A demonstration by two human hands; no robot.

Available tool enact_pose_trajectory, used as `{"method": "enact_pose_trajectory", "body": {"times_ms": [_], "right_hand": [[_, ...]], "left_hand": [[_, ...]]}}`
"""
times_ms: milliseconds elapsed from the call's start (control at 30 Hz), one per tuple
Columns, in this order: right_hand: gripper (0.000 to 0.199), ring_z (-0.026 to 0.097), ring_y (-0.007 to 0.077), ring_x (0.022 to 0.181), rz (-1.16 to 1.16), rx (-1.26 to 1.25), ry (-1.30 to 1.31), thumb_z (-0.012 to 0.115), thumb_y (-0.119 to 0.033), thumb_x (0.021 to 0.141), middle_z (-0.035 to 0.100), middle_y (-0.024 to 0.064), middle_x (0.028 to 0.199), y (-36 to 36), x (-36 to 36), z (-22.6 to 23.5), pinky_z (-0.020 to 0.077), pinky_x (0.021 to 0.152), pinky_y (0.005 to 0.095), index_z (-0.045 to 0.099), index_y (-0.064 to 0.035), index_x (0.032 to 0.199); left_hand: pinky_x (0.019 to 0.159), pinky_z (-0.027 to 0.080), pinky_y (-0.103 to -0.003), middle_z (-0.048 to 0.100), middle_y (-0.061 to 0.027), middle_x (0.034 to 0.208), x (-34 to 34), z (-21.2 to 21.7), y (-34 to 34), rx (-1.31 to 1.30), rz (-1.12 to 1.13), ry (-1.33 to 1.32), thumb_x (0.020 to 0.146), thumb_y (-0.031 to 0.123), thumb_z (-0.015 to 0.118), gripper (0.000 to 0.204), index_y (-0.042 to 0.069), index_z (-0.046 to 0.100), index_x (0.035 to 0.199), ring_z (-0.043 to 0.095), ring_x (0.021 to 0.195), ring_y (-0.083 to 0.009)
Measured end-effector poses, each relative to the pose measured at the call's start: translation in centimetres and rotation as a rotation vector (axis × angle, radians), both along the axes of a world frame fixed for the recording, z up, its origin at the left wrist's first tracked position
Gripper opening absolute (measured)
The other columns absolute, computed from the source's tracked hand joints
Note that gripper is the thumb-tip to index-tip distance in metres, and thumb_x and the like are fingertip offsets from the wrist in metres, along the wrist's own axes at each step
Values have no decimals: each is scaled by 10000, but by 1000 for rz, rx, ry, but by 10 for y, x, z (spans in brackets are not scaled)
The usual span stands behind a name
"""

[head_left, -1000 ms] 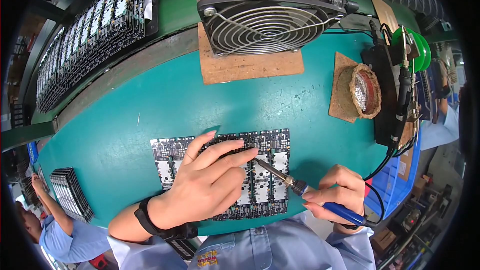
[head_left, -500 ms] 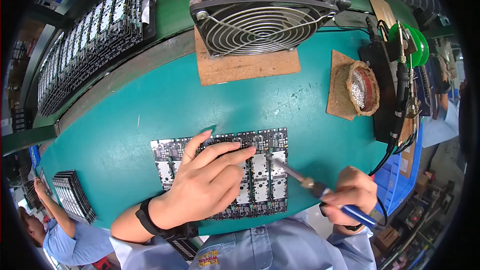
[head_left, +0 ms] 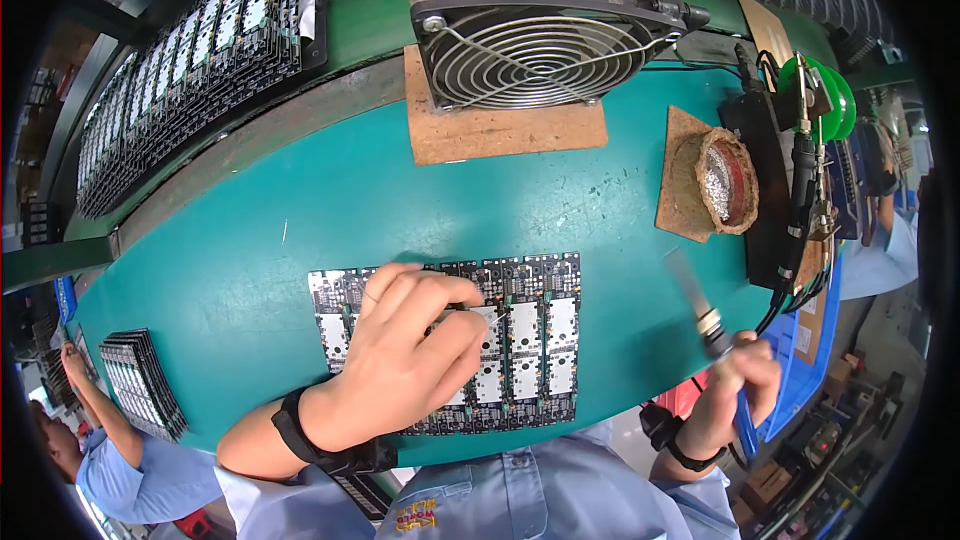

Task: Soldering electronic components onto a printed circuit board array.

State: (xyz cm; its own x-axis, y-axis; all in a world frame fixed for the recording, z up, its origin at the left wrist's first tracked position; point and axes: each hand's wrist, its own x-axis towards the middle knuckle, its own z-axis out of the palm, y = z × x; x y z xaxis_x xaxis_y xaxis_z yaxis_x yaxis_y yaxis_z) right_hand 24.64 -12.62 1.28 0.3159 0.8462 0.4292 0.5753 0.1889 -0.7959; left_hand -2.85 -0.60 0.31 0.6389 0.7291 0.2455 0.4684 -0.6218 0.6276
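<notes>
A panel of black circuit boards with white rectangles (head_left: 527, 330) lies on the green mat in front of me. My left hand (head_left: 405, 350) rests over its left and middle part, fingers curled in and hiding the boards below. A thin pale line shows by its fingertips; whether they pinch something I cannot make out. To the right of the panel, my right hand (head_left: 738, 390) grips a soldering iron (head_left: 710, 325) by its blue handle. The iron's tip points up and away, blurred by motion, and is apart from the boards.
A fan with a wire guard (head_left: 540, 65) stands on a brown board at the back. At right are a round tub of silvery bits (head_left: 718, 180) and a green spool (head_left: 825, 98). Stacked circuit panels stand far left (head_left: 190, 80) and near left (head_left: 143, 385). A co-worker (head_left: 140, 460) sits at left.
My right hand has lifted the soldering iron off the panel, swinging its tip up and to the right. The fingers of my left hand have curled in from a more stretched pose.
</notes>
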Motion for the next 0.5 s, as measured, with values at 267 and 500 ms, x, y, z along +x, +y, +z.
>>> {"method": "enact_pose_trajectory", "body": {"times_ms": [267,500], "right_hand": [[173,530,159,508,549,-122,-191,714,-204,731,590,5,586,32,-19,27,385,589,297,660,-56,803],[241,528,136,512,574,-145,-231,755,-129,627,578,-14,620,43,-27,25,370,582,270,697,-91,858]], "left_hand": [[695,339,-345,530,-43,813,-2,-6,0,40,-23,7,678,25,749,191,63,654,840,490,693,-211],[704,346,-342,537,-43,826,-3,-6,-1,47,-51,60,681,30,748,192,61,659,848,507,702,-209]]}}
